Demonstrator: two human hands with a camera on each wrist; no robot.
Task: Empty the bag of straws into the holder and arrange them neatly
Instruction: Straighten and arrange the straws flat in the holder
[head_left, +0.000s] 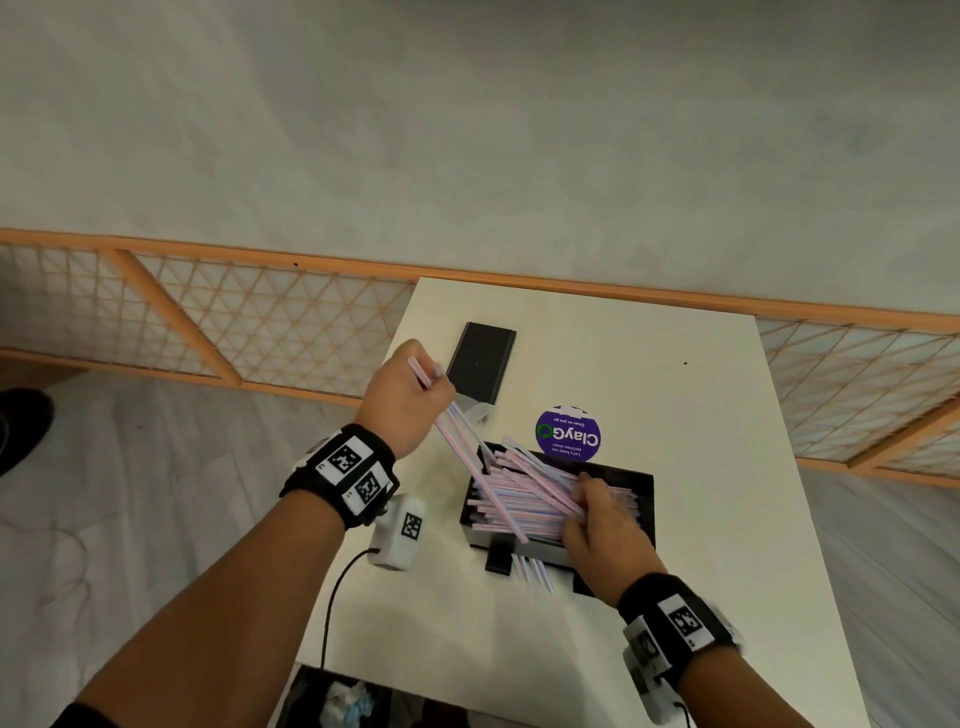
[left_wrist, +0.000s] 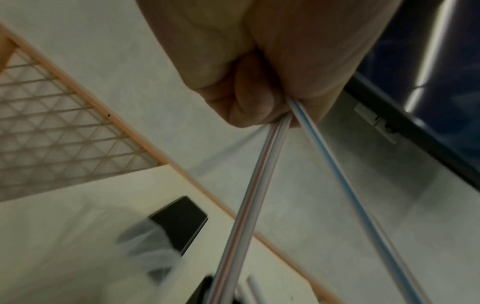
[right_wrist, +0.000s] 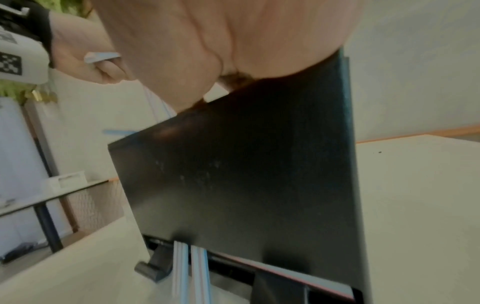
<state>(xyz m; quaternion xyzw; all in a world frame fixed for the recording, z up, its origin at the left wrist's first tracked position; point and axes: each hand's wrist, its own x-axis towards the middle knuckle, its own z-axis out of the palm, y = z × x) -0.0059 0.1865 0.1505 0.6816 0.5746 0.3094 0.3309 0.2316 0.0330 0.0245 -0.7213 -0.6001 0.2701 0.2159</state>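
A black box holder (head_left: 640, 486) stands on the white table (head_left: 701, 519), heaped with pink and blue striped straws (head_left: 524, 499) lying crosswise. My left hand (head_left: 410, 395) is raised to the holder's far left and grips a few straws (head_left: 457, 441) that slant down into the pile; its fist (left_wrist: 259, 98) is closed around the held straws (left_wrist: 246, 195). My right hand (head_left: 597, 519) lies on the pile's right side, fingers curled over the straws. Its palm (right_wrist: 233, 41) sits against the holder wall (right_wrist: 246, 174). A few straws (right_wrist: 189, 273) poke from the bottom slot.
A black lid (head_left: 480, 361) lies at the table's far left with a crumpled clear bag (head_left: 477, 411) beside it. A round purple sticker (head_left: 568, 435) is behind the holder. The table's left edge runs close by the holder. A bin (head_left: 343, 699) stands below the near edge.
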